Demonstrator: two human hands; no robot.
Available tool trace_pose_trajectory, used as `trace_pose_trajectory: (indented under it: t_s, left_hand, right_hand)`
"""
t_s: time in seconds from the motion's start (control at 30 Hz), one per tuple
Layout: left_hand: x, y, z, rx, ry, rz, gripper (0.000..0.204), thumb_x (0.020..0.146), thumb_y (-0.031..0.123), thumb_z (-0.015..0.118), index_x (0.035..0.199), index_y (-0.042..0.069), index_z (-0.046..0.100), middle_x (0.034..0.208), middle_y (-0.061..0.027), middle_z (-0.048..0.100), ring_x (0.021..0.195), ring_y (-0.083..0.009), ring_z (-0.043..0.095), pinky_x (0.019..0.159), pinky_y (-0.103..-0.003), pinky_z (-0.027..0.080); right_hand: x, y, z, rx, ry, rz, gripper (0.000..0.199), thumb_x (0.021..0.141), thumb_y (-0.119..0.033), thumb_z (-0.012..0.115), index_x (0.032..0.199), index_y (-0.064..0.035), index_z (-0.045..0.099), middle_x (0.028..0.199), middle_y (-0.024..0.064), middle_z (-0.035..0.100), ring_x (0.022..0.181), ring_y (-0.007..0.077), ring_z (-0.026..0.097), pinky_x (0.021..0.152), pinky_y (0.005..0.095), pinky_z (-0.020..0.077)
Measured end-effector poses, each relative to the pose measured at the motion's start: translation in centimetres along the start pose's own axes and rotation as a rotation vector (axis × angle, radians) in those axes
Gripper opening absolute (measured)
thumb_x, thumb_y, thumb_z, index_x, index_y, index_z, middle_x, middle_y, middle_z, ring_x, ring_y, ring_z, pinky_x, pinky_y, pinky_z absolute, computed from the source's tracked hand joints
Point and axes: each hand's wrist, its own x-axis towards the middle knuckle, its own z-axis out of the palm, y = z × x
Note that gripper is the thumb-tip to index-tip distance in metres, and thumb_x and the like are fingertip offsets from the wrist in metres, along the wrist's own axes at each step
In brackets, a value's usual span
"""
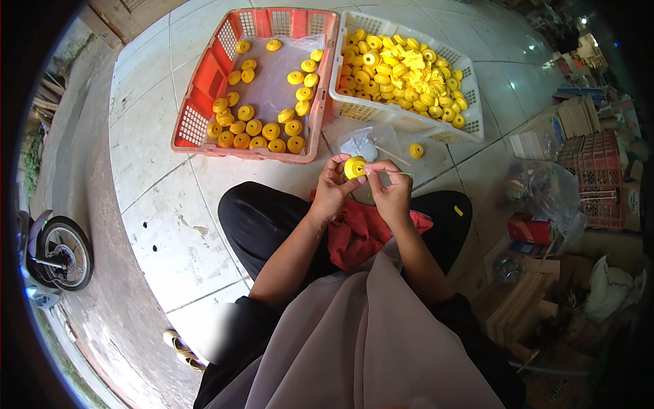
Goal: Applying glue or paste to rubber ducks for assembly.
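In front of my lap, my left hand (330, 193) grips a yellow yo-yo-like round piece (353, 168) with a dark hole in its face. Pinched in my right hand (390, 194) is a thin green stick (403, 173), its near end at the piece and partly hidden by the fingers. Just beyond the hands stands a clear plastic tub (386, 135) with a whitish paste (358, 147); a pale wooden stick (394, 155) slants out of it. One loose yellow piece (416, 150) sits to its right. A red cloth (355, 235) lies across my lap.
At the far left, a red crate (194, 109) holds spaced-out yellow pieces on a plastic sheet. Beside it, a white crate (409, 124) is heaped with more. Cardboard (521, 307), bags and a red basket (593, 180) crowd the right. A motorbike wheel (65, 253) shows at left.
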Motion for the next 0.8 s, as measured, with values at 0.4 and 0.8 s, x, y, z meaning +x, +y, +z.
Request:
trace_pose_trajectory:
  t_s: [0.4,0.8]
  left_hand:
    - [-0.15,0.23,0.05,-0.051,-0.007,0.004,0.043,0.078,-0.01,0.061,0.111,0.009,0.042,0.107,-0.0053,0.053,0.098,-0.0146,0.054,0.081,-0.027,0.048]
    - [-0.12,0.02,-0.18,-0.06,-0.016,-0.036,0.041,0.08,-0.007,0.059,0.114,0.009,0.042,0.109,-0.0054,0.054,0.099,-0.0153,0.055,0.083,-0.029,0.05]
  right_hand:
    - [0.09,0.29,-0.05,0.129,-0.034,0.07,0.004,0.079,0.005,0.057,0.081,0.0024,0.059,0.078,0.0096,0.066,0.076,0.0162,0.064,0.071,0.0273,0.0497]
    - [0.26,0.01,-0.11,-0.122,-0.022,-0.169,0.011,0.075,0.004,0.06,0.083,-0.0033,0.058,0.079,0.0105,0.064,0.076,0.0282,0.063,0.076,0.0346,0.0488]
